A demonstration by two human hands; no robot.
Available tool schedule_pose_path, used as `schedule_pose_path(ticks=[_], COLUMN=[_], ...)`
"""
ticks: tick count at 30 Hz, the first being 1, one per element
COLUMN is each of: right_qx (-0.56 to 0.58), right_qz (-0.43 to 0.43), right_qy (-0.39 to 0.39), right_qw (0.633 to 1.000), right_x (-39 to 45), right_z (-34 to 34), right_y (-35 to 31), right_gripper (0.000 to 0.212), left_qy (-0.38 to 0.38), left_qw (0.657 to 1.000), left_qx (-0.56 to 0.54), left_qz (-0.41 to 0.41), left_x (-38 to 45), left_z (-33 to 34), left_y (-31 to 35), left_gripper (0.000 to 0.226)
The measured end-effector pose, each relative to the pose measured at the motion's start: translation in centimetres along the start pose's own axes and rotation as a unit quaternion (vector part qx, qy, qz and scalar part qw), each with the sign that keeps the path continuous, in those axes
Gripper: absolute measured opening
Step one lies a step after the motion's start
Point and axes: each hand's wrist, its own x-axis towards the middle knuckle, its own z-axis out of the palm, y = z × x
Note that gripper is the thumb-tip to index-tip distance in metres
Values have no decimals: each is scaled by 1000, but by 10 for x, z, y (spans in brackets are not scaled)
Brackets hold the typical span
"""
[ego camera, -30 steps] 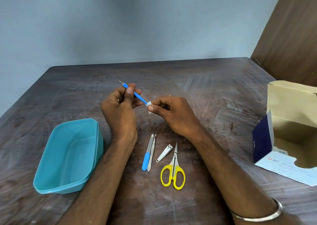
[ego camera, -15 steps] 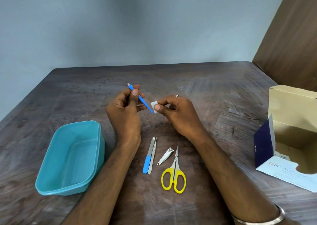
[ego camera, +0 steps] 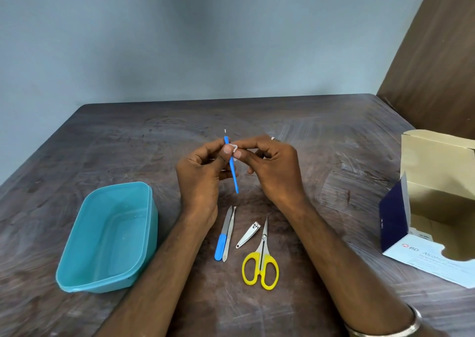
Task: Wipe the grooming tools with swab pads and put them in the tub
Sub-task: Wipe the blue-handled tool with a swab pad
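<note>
My left hand (ego camera: 203, 177) pinches a thin blue cuticle tool (ego camera: 233, 172), held nearly upright above the table with its metal tip up. My right hand (ego camera: 272, 167) pinches a small white swab pad (ego camera: 234, 147) against the upper part of that tool. On the table below lie a blue-handled nail file (ego camera: 223, 236), metal tweezers (ego camera: 229, 234), a nail clipper (ego camera: 248, 235) and yellow-handled scissors (ego camera: 261, 259). The teal tub (ego camera: 77, 272) stands to the left with nothing visible inside.
An open cardboard box of alcohol swabs (ego camera: 437, 208) stands at the right edge of the dark wooden table (ego camera: 334, 141). A grey wall lies behind the table and a brown panel at the far right.
The blue tool has swung from slanted to nearly upright in my left hand. My right hand has slid the swab pad from the tool's lower end up toward its top.
</note>
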Motion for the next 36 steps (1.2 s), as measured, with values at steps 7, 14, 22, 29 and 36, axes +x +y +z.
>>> schedule_pose_path(ticks=[7,14,22,29,36], right_qx=[-42,-84,-116,-113,-106], right_qz=[1,-17,-43,-30,-21], right_qy=[22,79,34,49,36], right_qw=[999,993,992,992,993], right_x=[-1,3,2,3,2], right_z=[-4,-10,-9,-13,-10], right_y=[3,5,8,8,8], right_gripper=[13,17,15,14,13], left_qy=[-49,-124,-94,-104,-90], left_qw=[998,990,993,992,993], left_qx=[-26,0,16,39,39], left_qz=[-24,-64,-64,-67,-71], left_x=[-4,-4,0,1,1], left_z=[2,4,-2,-1,-3], left_y=[4,3,0,-1,1], left_gripper=[12,32,34,30,34])
